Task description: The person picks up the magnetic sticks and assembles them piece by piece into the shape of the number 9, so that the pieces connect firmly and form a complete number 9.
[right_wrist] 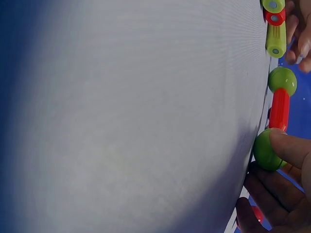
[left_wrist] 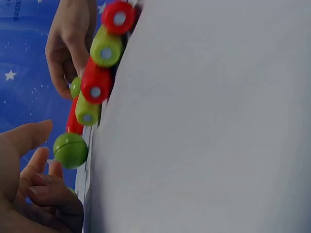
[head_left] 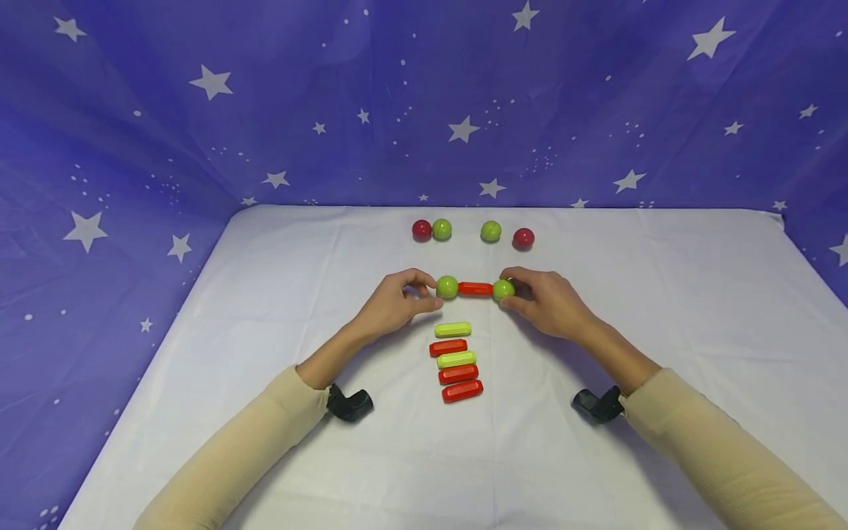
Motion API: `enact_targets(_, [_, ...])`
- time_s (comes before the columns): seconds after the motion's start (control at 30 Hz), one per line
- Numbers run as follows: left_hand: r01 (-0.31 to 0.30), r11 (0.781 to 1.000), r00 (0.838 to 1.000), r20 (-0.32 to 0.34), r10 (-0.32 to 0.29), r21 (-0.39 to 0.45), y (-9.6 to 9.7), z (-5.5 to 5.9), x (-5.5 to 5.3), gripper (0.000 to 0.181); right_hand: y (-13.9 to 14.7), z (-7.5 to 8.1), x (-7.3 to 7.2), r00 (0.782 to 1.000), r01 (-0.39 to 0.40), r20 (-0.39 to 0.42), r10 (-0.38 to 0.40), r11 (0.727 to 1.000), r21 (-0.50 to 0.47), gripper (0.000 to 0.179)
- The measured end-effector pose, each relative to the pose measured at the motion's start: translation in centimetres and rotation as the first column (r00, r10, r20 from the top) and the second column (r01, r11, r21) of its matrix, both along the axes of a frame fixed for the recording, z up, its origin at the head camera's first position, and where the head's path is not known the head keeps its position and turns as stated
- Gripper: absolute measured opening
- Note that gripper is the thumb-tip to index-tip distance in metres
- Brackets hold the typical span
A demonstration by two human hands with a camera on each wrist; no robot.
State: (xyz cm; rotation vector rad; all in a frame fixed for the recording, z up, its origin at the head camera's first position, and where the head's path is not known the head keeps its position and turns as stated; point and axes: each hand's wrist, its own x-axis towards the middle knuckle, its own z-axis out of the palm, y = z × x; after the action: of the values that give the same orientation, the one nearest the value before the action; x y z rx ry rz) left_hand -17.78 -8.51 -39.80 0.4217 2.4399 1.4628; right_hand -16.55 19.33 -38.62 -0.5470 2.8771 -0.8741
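A red rod [head_left: 475, 288] lies crosswise on the white cloth with a green ball at each end. My right hand [head_left: 553, 302] pinches the right green ball [right_wrist: 266, 150] between thumb and fingers. At the other end, the left green ball [left_wrist: 71, 150] sits by my left hand [head_left: 396, 303], whose thumb and fingers are parted and relaxed. In the left wrist view a gap shows between those fingertips and the ball. Nearer to me, a column of loose rods holds three red ones, such as the front red rod [head_left: 462, 391], and two yellow-green ones, including the rear yellow-green rod [head_left: 453, 330].
Toward the back of the white-covered table [head_left: 298, 250] lie a red ball [head_left: 422, 230] beside a green ball [head_left: 442, 229], then another green ball [head_left: 491, 231] and another red ball [head_left: 523, 238]. A blue star-patterned curtain [head_left: 397, 147] hangs behind and at both sides.
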Motion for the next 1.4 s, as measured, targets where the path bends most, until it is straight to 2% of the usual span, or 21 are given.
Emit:
enact_targets(0.23, [0.116,0.993,0.993,0.014,-0.116,-0.013,-0.4,-0.2,1.6,0.029,0.0,0.0,0.0,1.0,0.002,0.004,-0.002,1.0,0.003,0.038])
enact_targets(0.53, [0.202,0.977,0.979,-0.026,-0.204,-0.074,0.2,-0.6,1.7,0.022,0.1,0.0,0.2,1.0,0.01,0.009,-0.01,1.0,0.005,0.037])
enact_targets(0.77, [0.235,0.968,0.969,-0.053,-0.241,-0.093,0.1,-0.6,1.5,0.016,0.2,0.0,0.2,1.0,0.018,0.007,-0.018,1.0,0.009,0.038])
enact_targets(0.93, [0.249,0.961,0.967,-0.033,-0.254,-0.118,-0.7,-0.1,1.2,0.011,0.2,0.0,0.2,1.0,0.012,0.004,-0.012,1.0,0.002,0.039])
enact_targets(1.1, [0.234,0.963,0.971,-0.016,-0.238,-0.136,-1.9,0.4,0.9,0.009,0.2,0.0,0.1,1.0,0.013,0.009,-0.013,1.0,0.002,0.04])
enact_targets(1.23, [0.235,0.96,0.97,-0.027,-0.242,-0.154,-2.2,0.3,0.9,0.018,0.1,0.0,0.0,1.0,0.008,0.011,-0.008,1.0,-0.002,0.039])
enact_targets(1.4, [0.248,0.932,0.955,-0.095,-0.281,-0.264,-1.6,0.2,1.1,0.03,0.0,-0.1,-0.1,1.0,0.005,0.008,-0.005,1.0,0.004,0.038])
